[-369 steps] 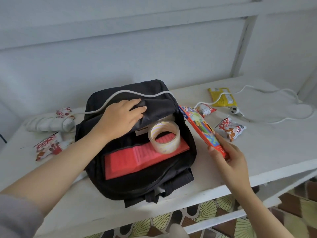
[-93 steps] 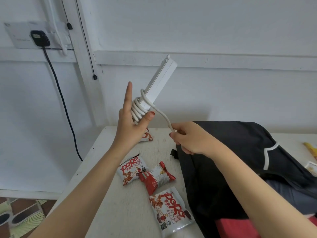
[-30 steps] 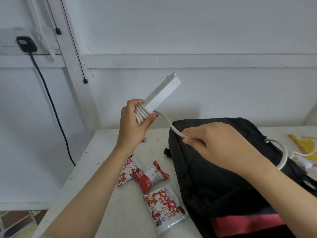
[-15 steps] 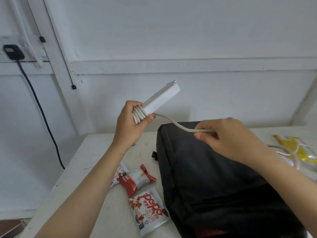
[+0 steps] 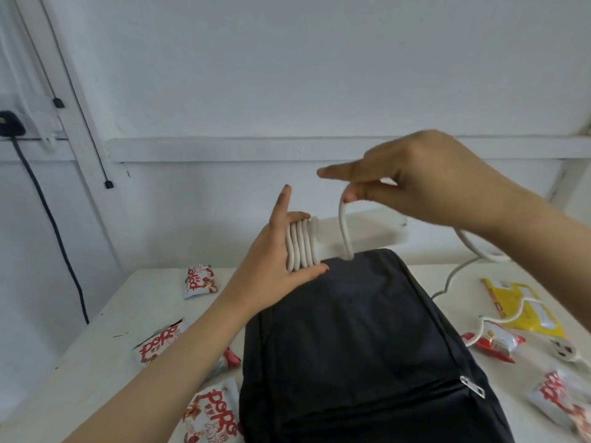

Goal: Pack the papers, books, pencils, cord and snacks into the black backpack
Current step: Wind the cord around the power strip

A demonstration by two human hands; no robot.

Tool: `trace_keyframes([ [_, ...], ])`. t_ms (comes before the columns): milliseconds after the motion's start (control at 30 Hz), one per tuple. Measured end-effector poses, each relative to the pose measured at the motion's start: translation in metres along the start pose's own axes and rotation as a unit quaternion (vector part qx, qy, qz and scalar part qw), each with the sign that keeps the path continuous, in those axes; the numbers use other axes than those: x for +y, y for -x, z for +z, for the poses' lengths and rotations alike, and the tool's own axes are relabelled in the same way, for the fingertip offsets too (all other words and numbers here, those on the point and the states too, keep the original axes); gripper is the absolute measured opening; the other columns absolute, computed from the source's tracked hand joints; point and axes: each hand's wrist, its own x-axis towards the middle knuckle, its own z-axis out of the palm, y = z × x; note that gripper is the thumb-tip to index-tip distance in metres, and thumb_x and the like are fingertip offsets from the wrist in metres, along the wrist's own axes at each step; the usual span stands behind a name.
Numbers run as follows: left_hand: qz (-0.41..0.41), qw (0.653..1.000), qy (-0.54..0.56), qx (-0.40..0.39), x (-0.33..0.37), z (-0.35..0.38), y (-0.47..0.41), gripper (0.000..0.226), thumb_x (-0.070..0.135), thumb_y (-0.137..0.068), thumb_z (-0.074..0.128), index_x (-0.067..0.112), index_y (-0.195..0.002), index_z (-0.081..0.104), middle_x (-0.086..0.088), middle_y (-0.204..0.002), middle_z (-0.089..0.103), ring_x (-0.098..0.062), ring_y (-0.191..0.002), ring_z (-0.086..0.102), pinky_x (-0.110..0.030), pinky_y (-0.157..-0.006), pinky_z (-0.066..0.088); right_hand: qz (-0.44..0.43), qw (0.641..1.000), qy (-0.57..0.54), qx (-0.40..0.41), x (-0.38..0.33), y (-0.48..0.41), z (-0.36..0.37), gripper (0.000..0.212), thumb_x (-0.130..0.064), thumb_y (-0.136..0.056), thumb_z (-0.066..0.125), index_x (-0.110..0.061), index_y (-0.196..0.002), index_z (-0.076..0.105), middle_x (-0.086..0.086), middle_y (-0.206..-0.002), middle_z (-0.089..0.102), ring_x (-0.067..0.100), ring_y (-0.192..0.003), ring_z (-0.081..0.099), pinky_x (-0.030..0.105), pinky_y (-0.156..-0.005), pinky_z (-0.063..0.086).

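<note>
White wall behind; white table (image 5: 105, 356) runs across the lower view, black backpack (image 5: 358, 346) lying on it at centre.

Left hand (image 5: 275, 254): holds the white power strip (image 5: 361, 236) roughly level above the far end of the backpack. Thumb pressed against the lower edge of the coils, palm behind them, index finger pointing up and free. Five or so turns of white cord (image 5: 300, 247) sit tight together around the strip's left end, touching the palm.

Right hand (image 5: 415, 183): above and right of the strip. Thumb and bent fingers pinch the cord, index finger stretched out to the left. From the pinch the cord drops down in front of the strip body as a loose turn, set apart from the packed coils. Image slightly blurred here.

Outward: remaining cord passes behind the right forearm and trails down to the table right of the backpack, crossing a yellow packet (image 5: 524, 305); white plug (image 5: 564, 350) rests near the right edge. Red-and-white snack packets (image 5: 211, 414) lie left of the backpack, partly under the left forearm; more lie on the right side. Backpack mouth cannot be made out from this angle. Black cable (image 5: 51, 231) hangs down the wall at far left.
</note>
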Motion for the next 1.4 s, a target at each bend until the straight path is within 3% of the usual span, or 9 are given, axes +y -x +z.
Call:
trace_keyframes([
  [100, 0.053, 0.998, 0.013, 0.018, 0.023, 0.009, 0.007, 0.113, 0.047, -0.067, 0.075, 0.067, -0.125, -0.020, 0.023, -0.127, 0.036, 0.005, -0.118, 0.039, -0.026, -0.102, 0.037, 0.096, 0.985, -0.138, -0.032, 0.030, -0.005, -0.011, 0.033, -0.040, -0.076, 0.066, -0.035, -0.109, 0.067, -0.023, -0.093, 0.066, -0.017, -0.070, 0.057, 0.000, -0.067, 0.038],
  [200, 0.118, 0.989, 0.047, 0.071, 0.044, 0.012, 0.011, 0.105, 0.040, -0.070, 0.075, 0.063, -0.133, -0.006, 0.003, -0.135, 0.044, -0.016, -0.122, 0.046, -0.041, -0.100, 0.045, 0.164, 0.943, -0.280, -0.073, 0.055, 0.002, -0.014, 0.033, -0.039, -0.071, 0.067, -0.033, -0.103, 0.071, 0.002, -0.062, 0.064, 0.008, -0.053, 0.049, 0.012, -0.054, 0.039],
  [367, 0.135, 0.969, 0.109, 0.174, 0.065, 0.025, 0.006, 0.098, 0.025, -0.070, 0.076, 0.056, -0.136, 0.010, -0.004, -0.128, 0.048, -0.018, -0.118, 0.050, -0.022, -0.095, 0.044, 0.248, 0.799, -0.547, -0.026, 0.069, 0.035, 0.014, 0.036, -0.057, -0.050, 0.083, -0.037, -0.080, 0.077, 0.000, -0.065, 0.064, 0.005, -0.052, 0.052, 0.015, -0.053, 0.040],
  [433, 0.122, 0.962, 0.128, 0.207, 0.065, 0.033, 0.003, 0.096, 0.020, -0.072, 0.076, 0.050, -0.138, 0.013, -0.005, -0.126, 0.049, -0.020, -0.116, 0.051, -0.021, -0.092, 0.045, 0.218, 0.786, -0.577, -0.041, 0.070, 0.042, 0.031, 0.019, -0.031, -0.073, 0.068, -0.037, -0.090, 0.075, 0.011, -0.076, 0.051, 0.009, -0.054, 0.039, 0.021, -0.052, 0.027],
  [567, 0.072, 0.954, 0.159, 0.242, 0.069, 0.049, 0.000, 0.088, 0.015, -0.072, 0.075, 0.039, -0.136, 0.019, -0.006, -0.124, 0.050, -0.023, -0.113, 0.053, -0.023, -0.087, 0.049, 0.245, 0.815, -0.525, -0.020, 0.058, 0.054, 0.047, 0.020, -0.008, -0.077, 0.047, -0.011, -0.075, 0.066, -0.010, -0.043, 0.046, 0.008, -0.040, 0.032, 0.019, -0.044, 0.026],
  [833, 0.017, 0.954, 0.100, 0.281, 0.073, 0.061, -0.016, 0.079, 0.027, -0.077, 0.073, 0.045, -0.136, 0.022, 0.007, -0.121, 0.049, -0.011, -0.111, 0.052, -0.016, -0.083, 0.050, 0.275, 0.927, -0.250, -0.049, 0.050, 0.077, 0.051, 0.028, -0.031, -0.097, 0.040, -0.046, -0.112, 0.059, -0.011, -0.062, 0.063, 0.000, -0.053, 0.053, 0.020, -0.063, 0.041],
  [1067, 0.011, 0.968, -0.086, 0.235, 0.054, 0.079, -0.019, 0.072, 0.034, -0.080, 0.069, 0.040, -0.139, 0.030, -0.002, -0.124, 0.037, -0.008, -0.112, 0.046, -0.011, -0.091, 0.042, 0.312, 0.872, -0.377, 0.026, 0.029, 0.093, 0.060, 0.036, -0.036, -0.092, 0.049, -0.038, -0.057, 0.060, -0.005, -0.053, 0.045, 0.004, -0.048, 0.041, 0.025, -0.062, 0.037],
  [1267, 0.000, 0.973, -0.133, 0.190, 0.051, 0.087, -0.016, 0.074, 0.035, -0.079, 0.068, 0.043, -0.140, 0.026, -0.003, -0.127, 0.035, -0.016, -0.115, 0.046, -0.030, -0.091, 0.051, 0.350, 0.860, -0.369, 0.045, 0.023, 0.100, 0.074, 0.028, -0.022, -0.094, 0.047, -0.006, -0.078, 0.063, 0.002, -0.057, 0.041, 0.007, -0.050, 0.037, 0.022, -0.055, 0.033],
  [1400, 0.007, 0.969, -0.112, 0.222, 0.053, 0.092, -0.017, 0.069, 0.039, -0.079, 0.063, 0.041, -0.139, 0.029, 0.001, -0.128, 0.032, -0.014, -0.117, 0.044, -0.025, -0.092, 0.048, 0.436, 0.743, -0.494, 0.113, 0.017, 0.095, 0.069, 0.041, -0.035, -0.094, 0.052, -0.013, -0.060, 0.059, -0.007, -0.046, 0.038, 0.003, -0.039, 0.035, 0.012, -0.047, 0.031],
])
